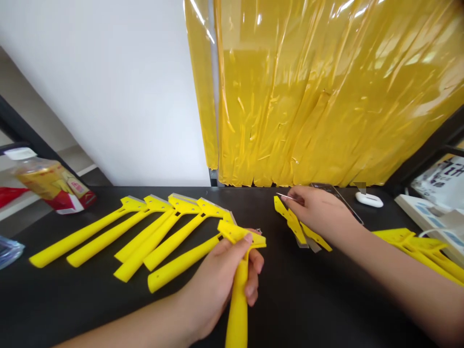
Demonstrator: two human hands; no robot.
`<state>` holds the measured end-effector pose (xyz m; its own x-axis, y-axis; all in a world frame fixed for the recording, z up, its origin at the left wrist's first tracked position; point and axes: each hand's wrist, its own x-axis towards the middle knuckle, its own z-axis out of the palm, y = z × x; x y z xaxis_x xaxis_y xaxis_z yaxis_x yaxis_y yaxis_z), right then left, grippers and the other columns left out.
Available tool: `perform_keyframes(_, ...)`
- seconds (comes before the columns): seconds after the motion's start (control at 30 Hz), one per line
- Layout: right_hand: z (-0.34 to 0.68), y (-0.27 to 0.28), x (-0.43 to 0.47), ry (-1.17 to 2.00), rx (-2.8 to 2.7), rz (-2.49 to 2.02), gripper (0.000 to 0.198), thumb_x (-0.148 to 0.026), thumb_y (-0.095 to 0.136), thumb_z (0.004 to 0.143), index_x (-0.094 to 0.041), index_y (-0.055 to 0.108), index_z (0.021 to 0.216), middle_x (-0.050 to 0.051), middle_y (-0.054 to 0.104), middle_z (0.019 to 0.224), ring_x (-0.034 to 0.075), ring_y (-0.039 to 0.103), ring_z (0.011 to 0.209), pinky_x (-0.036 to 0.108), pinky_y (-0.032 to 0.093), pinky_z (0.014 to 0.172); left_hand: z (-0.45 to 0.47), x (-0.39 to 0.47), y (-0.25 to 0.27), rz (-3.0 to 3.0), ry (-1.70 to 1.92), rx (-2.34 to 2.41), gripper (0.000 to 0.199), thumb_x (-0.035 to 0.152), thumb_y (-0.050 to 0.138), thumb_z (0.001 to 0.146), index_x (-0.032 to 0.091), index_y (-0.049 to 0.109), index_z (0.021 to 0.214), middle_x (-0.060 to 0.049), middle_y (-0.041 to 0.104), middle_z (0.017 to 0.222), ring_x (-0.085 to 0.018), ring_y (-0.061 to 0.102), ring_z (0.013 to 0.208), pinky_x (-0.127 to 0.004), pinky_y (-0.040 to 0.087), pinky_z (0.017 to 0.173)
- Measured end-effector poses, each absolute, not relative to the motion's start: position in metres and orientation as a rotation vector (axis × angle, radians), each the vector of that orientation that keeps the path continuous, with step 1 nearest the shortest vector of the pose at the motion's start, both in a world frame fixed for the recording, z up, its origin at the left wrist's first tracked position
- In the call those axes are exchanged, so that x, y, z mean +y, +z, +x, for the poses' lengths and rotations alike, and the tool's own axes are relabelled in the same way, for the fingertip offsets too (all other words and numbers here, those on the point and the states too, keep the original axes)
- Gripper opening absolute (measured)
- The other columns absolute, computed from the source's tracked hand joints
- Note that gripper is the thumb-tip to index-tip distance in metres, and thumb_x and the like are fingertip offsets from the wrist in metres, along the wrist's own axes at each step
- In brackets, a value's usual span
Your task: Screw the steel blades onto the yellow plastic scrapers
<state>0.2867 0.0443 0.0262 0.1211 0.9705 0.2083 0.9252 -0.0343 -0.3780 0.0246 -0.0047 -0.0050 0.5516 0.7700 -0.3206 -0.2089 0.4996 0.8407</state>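
My left hand (232,270) is wrapped round a yellow scraper (239,295), its head up and its handle pointing down toward me. No blade shows on this scraper's head. My right hand (308,205) pinches a thin metal piece (284,195), seen nearly edge-on, so I cannot tell its kind. Just below that hand lie several yellow head plates (292,222) with grey metal blades (310,244) under them. Left of my left hand, several yellow scrapers (159,237) lie fanned out in a row, with grey blade edges along most of their heads.
More yellow scraper handles (416,249) lie at the right, partly behind my right forearm. A phone (348,203), a white earbud case (369,199) and a power strip (435,224) are beyond. A drink bottle (54,181) stands at left. Yellow plastic sheeting (308,96) hangs behind the black table (308,299).
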Motion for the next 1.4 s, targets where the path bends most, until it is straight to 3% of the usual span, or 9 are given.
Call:
perform_keyframes(0.1, 0.307, 0.025, 0.053, 0.147, -1.823, -2.116, 0.033, -0.054, 0.062, 0.095, -0.025, 0.066, 0.08, 0.004, 0.066, 0.071, 0.022, 0.059, 0.068, 0.034, 0.035, 0.064, 0.021, -0.008, -0.012, 0.876, 0.539, 0.694, 0.036, 0.045, 0.053, 0.109, 0.016, 0.064, 0.09, 0.002, 0.053, 0.055, -0.01, 0.048, 0.046, -0.021, 0.044, 0.051)
perform_keyframes(0.3, 0.303, 0.014, 0.056, 0.256, -1.917, -2.141, 0.042, -0.067, 0.063, 0.094, -0.026, 0.069, 0.085, 0.003, 0.07, 0.078, 0.021, 0.063, 0.072, 0.032, 0.037, 0.063, 0.018, -0.014, -0.013, 0.941, 0.454, 0.665, 0.027, 0.041, 0.058, 0.106, 0.016, 0.065, 0.099, 0.002, 0.055, 0.055, -0.01, 0.049, 0.045, -0.021, 0.05, 0.048)
perform_keyframes(0.5, 0.288, -0.008, 0.067, 0.321, -1.961, -2.068, 0.029, -0.053, 0.07, 0.09, -0.026, 0.063, 0.089, 0.001, 0.07, 0.083, 0.021, 0.064, 0.078, 0.031, 0.037, 0.067, 0.019, -0.012, -0.017, 0.954, 0.445, 0.635, 0.029, 0.042, 0.071, 0.099, 0.017, 0.062, 0.108, -0.006, 0.073, 0.095, -0.007, 0.057, 0.049, -0.021, 0.054, 0.047)
perform_keyframes(0.73, 0.306, 0.021, 0.042, 0.647, -2.171, -1.925, 0.033, -0.059, 0.069, 0.092, -0.027, 0.064, 0.088, -0.002, 0.064, 0.076, 0.018, 0.059, 0.067, 0.03, 0.037, 0.06, 0.017, -0.011, -0.013, 0.962, 0.398, 0.738, 0.032, 0.048, 0.056, 0.107, 0.017, 0.064, 0.103, 0.002, 0.057, 0.054, -0.01, 0.05, 0.042, -0.018, 0.047, 0.045)
perform_keyframes(0.9, 0.319, 0.036, 0.023, 0.958, -2.451, -1.841, 0.022, -0.05, 0.084, 0.081, -0.03, 0.075, 0.086, -0.003, 0.069, 0.081, 0.019, 0.064, 0.073, 0.029, 0.04, 0.061, 0.016, -0.011, -0.01, 0.96, 0.413, 0.799, 0.032, 0.049, 0.053, 0.108, 0.019, 0.064, 0.107, 0.004, 0.054, 0.053, -0.009, 0.047, 0.04, -0.016, 0.042, 0.044)
perform_keyframes(1.03, 0.349, 0.035, 0.039, 0.761, -2.4, -2.097, 0.016, -0.042, 0.069, 0.095, -0.029, 0.078, 0.094, 0.001, 0.071, 0.08, 0.02, 0.064, 0.071, 0.032, 0.04, 0.061, 0.016, -0.009, -0.01, 0.918, 0.433, 0.787, 0.039, 0.053, 0.046, 0.11, 0.019, 0.065, 0.108, 0.004, 0.052, 0.052, -0.009, 0.044, 0.037, -0.018, 0.041, 0.041)
perform_keyframes(1.17, 0.374, 0.029, 0.053, 0.429, -2.292, -2.467, 0.023, -0.043, 0.072, 0.098, -0.02, 0.074, 0.101, 0.004, 0.07, 0.088, 0.018, 0.061, 0.073, 0.032, 0.047, 0.066, 0.016, -0.007, -0.009, 0.889, 0.407, 0.765, 0.04, 0.053, 0.045, 0.111, 0.019, 0.066, 0.106, 0.004, 0.051, 0.051, -0.01, 0.043, 0.037, -0.018, 0.043, 0.04)
perform_keyframes(1.27, 0.375, 0.022, 0.052, 0.388, -2.298, -2.577, 0.029, -0.049, 0.069, 0.104, -0.019, 0.071, 0.105, 0.003, 0.07, 0.095, 0.015, 0.063, 0.077, 0.032, 0.056, 0.074, 0.016, -0.006, -0.008, 0.891, 0.41, 0.767, 0.04, 0.054, 0.046, 0.111, 0.019, 0.066, 0.106, 0.004, 0.051, 0.05, -0.01, 0.043, 0.037, -0.018, 0.043, 0.04)
perform_keyframes(1.4, 0.364, 0.016, 0.049, 0.428, -2.3, -2.543, 0.032, -0.05, 0.066, 0.106, -0.019, 0.072, 0.108, 0.004, 0.071, 0.099, 0.015, 0.065, 0.079, 0.032, 0.057, 0.074, 0.016, -0.007, -0.008, 0.907, 0.4, 0.775, 0.04, 0.054, 0.048, 0.11, 0.019, 0.066, 0.106, 0.004, 0.05, 0.05, -0.01, 0.044, 0.037, -0.018, 0.043, 0.04)
